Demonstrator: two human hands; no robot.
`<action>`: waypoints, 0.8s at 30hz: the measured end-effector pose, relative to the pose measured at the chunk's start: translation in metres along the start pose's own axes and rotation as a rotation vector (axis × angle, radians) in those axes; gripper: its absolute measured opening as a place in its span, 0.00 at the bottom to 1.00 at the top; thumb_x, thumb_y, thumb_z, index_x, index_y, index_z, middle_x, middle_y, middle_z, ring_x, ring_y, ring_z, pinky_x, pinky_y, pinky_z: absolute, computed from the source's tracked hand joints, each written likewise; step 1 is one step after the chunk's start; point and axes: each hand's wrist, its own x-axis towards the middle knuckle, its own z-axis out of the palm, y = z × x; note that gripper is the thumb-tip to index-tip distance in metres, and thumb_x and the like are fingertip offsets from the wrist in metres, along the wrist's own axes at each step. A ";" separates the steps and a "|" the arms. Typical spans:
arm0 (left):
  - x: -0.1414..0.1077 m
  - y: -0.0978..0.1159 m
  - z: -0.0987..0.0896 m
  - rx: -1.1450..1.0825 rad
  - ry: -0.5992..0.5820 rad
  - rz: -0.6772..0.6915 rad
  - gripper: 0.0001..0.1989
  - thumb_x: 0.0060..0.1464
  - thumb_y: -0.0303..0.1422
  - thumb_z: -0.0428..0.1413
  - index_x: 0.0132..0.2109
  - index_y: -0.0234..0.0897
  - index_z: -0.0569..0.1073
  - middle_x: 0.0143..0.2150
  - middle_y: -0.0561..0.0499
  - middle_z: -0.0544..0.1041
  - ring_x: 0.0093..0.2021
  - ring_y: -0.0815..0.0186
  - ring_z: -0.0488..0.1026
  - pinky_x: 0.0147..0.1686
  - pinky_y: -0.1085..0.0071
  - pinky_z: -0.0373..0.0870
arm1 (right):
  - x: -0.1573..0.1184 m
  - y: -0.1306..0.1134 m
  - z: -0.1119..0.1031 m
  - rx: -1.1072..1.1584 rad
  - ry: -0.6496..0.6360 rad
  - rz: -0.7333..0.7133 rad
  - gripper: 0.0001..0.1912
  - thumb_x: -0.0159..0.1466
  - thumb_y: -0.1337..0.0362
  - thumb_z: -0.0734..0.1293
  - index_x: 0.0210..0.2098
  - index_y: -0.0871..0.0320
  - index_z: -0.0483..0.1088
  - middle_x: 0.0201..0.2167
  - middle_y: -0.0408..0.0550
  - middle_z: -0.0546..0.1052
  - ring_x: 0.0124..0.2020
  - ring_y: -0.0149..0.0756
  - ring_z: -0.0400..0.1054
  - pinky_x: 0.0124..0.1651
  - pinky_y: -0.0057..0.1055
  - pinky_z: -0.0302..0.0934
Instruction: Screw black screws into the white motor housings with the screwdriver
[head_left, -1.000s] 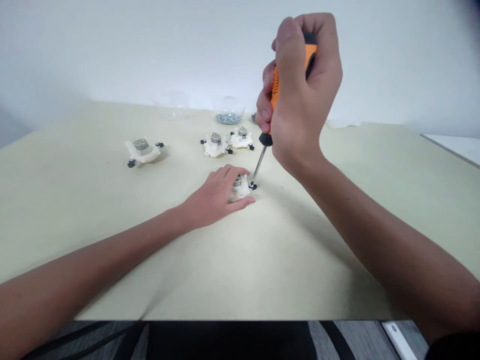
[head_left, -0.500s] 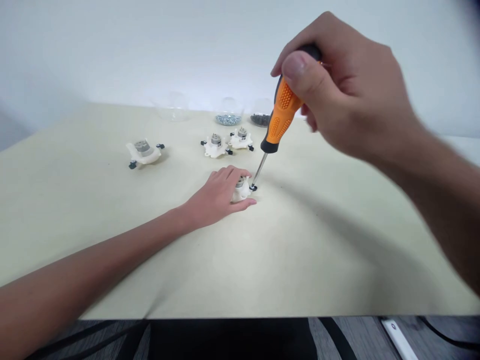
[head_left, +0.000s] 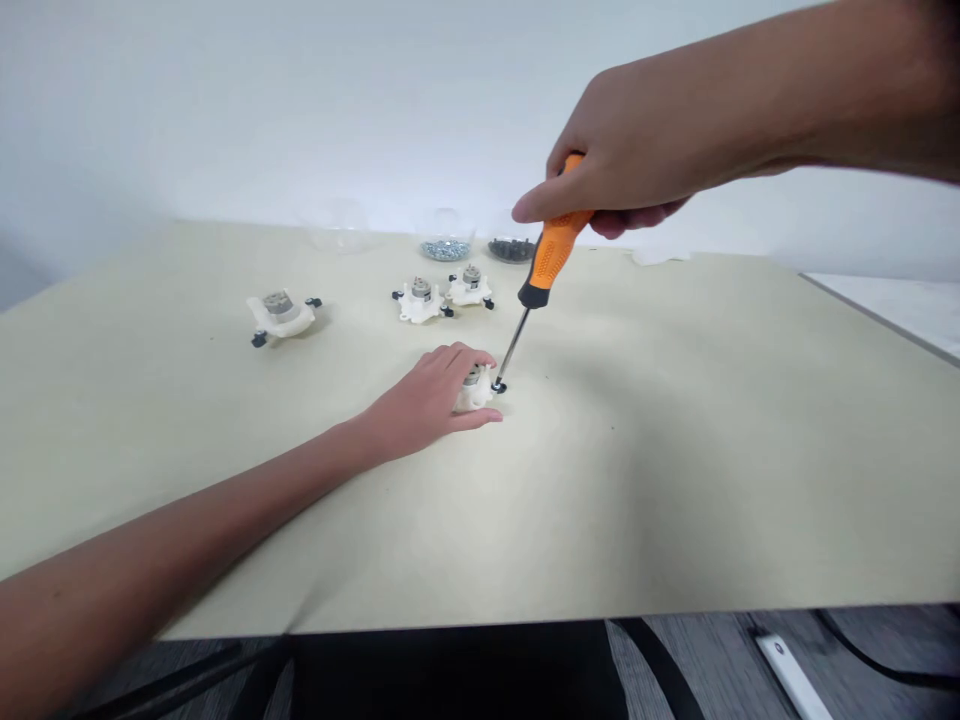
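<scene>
Fingers (head_left: 459, 358) of the left hand (head_left: 420, 405) are being curved closely together over a white plastic housing (head_left: 474, 400), while the thumb (head_left: 480, 420) is being laid along its near side. The housing is being pinned to a cream-coloured tabletop (head_left: 675, 470) and is largely being hidden by the hand, with only the top of a small metal motor (head_left: 471, 378) being shown between the fingertips and the thumb.

An orange-and-black screwdriver (head_left: 550, 255) is being gripped by the right hand (head_left: 630, 170), its thumb (head_left: 536, 208) being extended along the handle and its fingers (head_left: 622, 220) being wrapped beneath. Its slanted steel shaft (head_left: 512, 345) is being brought down to a black screw (head_left: 499, 387) at the housing's edge, though actual contact at the tip is hard to make out. The right forearm is being stretched in from the upper right, cut off by the frame, and the left is being extended from the lower left.

Beyond the hands, three similar white assemblies (head_left: 420, 301) are being displayed on the tabletop, with one (head_left: 279, 315) standing well apart to the left. Clear bowls of silver screws (head_left: 446, 236) and dark parts (head_left: 511, 249) are being kept near the far edge, beside a fainter third bowl (head_left: 337, 228).
</scene>
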 end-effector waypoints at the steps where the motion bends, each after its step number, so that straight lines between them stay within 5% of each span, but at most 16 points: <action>1: 0.000 0.000 0.000 0.005 -0.002 0.009 0.24 0.58 0.49 0.53 0.55 0.41 0.62 0.52 0.46 0.68 0.52 0.57 0.66 0.55 0.60 0.61 | -0.002 0.001 0.001 -0.014 -0.001 -0.012 0.11 0.67 0.60 0.60 0.31 0.58 0.66 0.23 0.40 0.67 0.25 0.24 0.63 0.26 0.23 0.54; 4: -0.001 0.001 0.000 0.021 -0.003 0.001 0.25 0.58 0.50 0.52 0.56 0.41 0.61 0.52 0.46 0.68 0.52 0.57 0.65 0.54 0.60 0.61 | -0.010 0.006 0.004 -0.154 -0.055 -0.082 0.11 0.66 0.62 0.61 0.28 0.58 0.69 0.20 0.40 0.66 0.23 0.23 0.60 0.24 0.24 0.50; 10: -0.001 0.002 -0.001 0.014 -0.008 -0.034 0.26 0.58 0.51 0.52 0.56 0.41 0.61 0.52 0.46 0.68 0.51 0.57 0.66 0.51 0.61 0.64 | -0.015 0.016 0.002 -0.727 -0.379 -0.321 0.09 0.56 0.66 0.69 0.20 0.57 0.72 0.11 0.35 0.63 0.11 0.20 0.45 0.13 0.27 0.37; 19: -0.001 0.002 -0.001 -0.013 -0.002 -0.043 0.24 0.59 0.50 0.52 0.56 0.42 0.61 0.52 0.47 0.68 0.50 0.57 0.66 0.51 0.60 0.64 | -0.016 0.015 -0.005 -0.586 -0.481 -0.546 0.09 0.59 0.67 0.68 0.22 0.55 0.70 0.13 0.32 0.62 0.12 0.17 0.49 0.10 0.16 0.41; 24: -0.001 0.001 -0.001 -0.044 -0.008 -0.068 0.24 0.58 0.50 0.52 0.56 0.43 0.62 0.52 0.47 0.68 0.50 0.57 0.66 0.51 0.60 0.64 | -0.016 0.017 -0.008 -0.668 -0.409 -0.466 0.08 0.59 0.64 0.68 0.24 0.55 0.72 0.14 0.34 0.65 0.12 0.19 0.50 0.10 0.21 0.40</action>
